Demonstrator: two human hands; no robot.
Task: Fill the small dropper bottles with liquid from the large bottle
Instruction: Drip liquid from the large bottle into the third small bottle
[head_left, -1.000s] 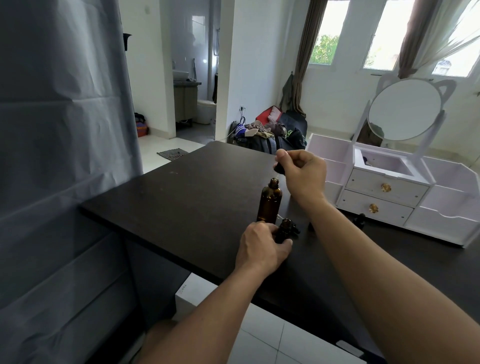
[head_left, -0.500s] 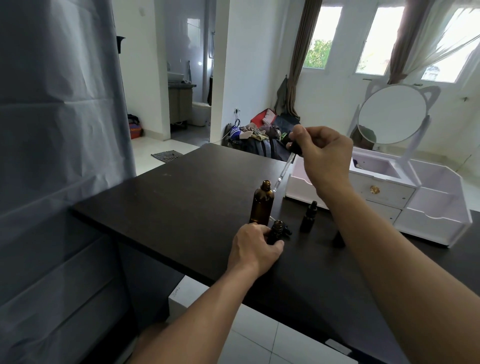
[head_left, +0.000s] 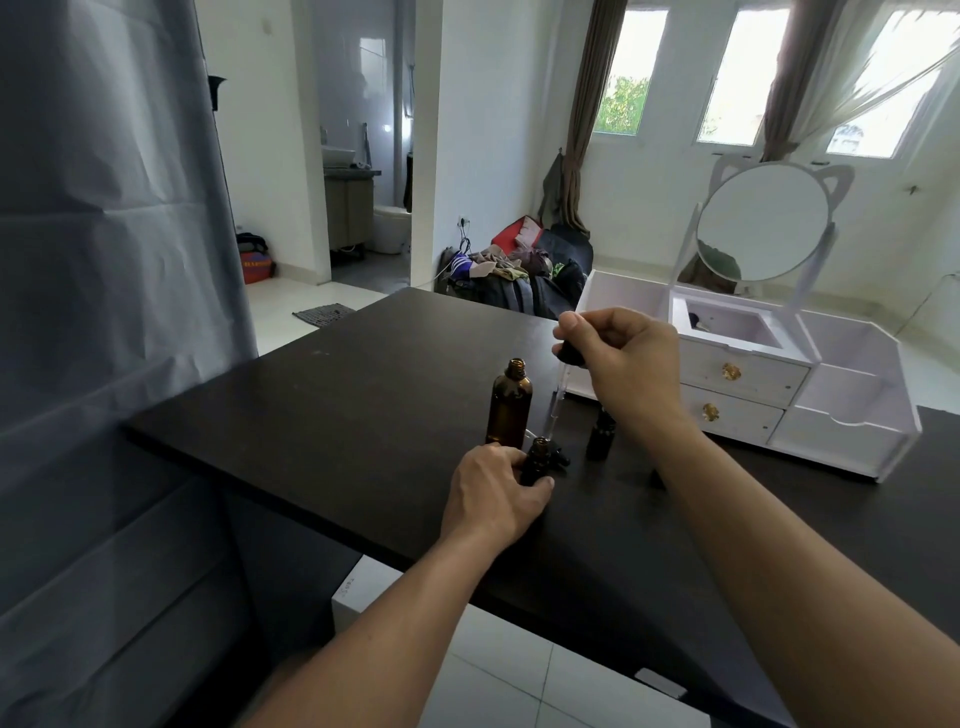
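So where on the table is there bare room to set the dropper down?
Free: the dark table left of the large bottle, out to its edges. Crowded: around the left hand, the small bottle and the white organiser.

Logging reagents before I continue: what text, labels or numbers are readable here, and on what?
None readable.
Large amber bottle: no label visible.
Small bottle held by left hand: no label visible.
White box under the table: small print, too blurred.
Orange bag: lettering, too blurred.
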